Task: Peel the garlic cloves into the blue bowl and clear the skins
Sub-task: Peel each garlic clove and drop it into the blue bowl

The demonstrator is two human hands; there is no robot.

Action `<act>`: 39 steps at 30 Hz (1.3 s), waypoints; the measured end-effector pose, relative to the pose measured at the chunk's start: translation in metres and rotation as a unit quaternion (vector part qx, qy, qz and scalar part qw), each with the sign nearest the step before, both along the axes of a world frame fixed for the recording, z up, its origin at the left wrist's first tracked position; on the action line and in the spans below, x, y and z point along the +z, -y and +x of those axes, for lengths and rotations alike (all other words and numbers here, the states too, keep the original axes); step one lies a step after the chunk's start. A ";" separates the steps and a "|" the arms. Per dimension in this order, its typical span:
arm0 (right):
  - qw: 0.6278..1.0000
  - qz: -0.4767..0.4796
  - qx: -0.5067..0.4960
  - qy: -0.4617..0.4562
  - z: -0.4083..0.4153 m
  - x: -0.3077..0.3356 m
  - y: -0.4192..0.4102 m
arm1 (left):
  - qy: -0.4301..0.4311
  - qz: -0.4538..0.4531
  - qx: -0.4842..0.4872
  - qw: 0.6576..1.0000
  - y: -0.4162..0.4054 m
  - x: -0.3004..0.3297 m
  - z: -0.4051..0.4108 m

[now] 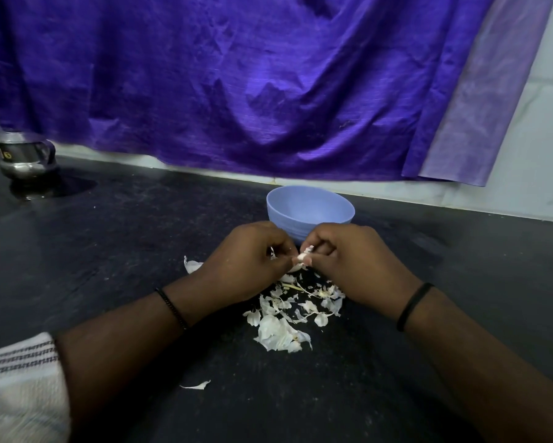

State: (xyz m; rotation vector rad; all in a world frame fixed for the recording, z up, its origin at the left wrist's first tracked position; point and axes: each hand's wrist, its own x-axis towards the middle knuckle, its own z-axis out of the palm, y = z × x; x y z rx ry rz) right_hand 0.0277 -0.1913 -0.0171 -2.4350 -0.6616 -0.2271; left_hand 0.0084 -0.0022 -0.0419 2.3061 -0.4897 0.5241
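Observation:
A pale garlic clove (pixel 301 258) is pinched between my two hands just in front of the blue bowl (pixel 310 212). My left hand (pixel 243 263) curls its fingers round the clove's left side, with a bit of skin at its fingertips. My right hand (pixel 355 260) pinches the clove's right end. The bowl stands on the black counter (pixel 141 238), and its visible inside shows no cloves. A heap of white garlic skins (pixel 288 318) lies on the counter below my hands. One loose skin (pixel 192 265) lies left of my left hand, and another skin (pixel 196 385) lies nearer me.
A steel pot (pixel 26 158) stands at the far left of the counter. A purple cloth (pixel 268 84) hangs over the tiled wall behind the bowl. A striped white sleeve (pixel 19 385) shows at the lower left.

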 end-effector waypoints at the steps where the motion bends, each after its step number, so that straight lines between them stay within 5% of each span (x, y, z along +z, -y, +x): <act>1: 1.000 0.015 0.000 -0.005 0.000 0.000 -0.001 | -0.003 -0.002 0.003 1.000 0.000 0.000 0.000; 15: 0.995 0.094 0.023 -0.040 -0.006 0.002 -0.005 | -0.009 -0.005 0.014 1.000 0.001 0.003 -0.003; 26: 0.994 0.102 0.007 0.039 -0.020 0.000 -0.013 | 0.053 -0.041 0.032 0.997 0.000 0.004 -0.012; 33: 0.984 0.153 0.033 0.084 -0.020 -0.001 -0.013 | -0.020 -0.181 0.004 0.983 0.002 0.006 -0.015; 39: 0.973 0.189 0.080 0.104 -0.014 -0.002 -0.010 | -0.115 -0.324 -0.032 0.938 0.003 0.012 -0.014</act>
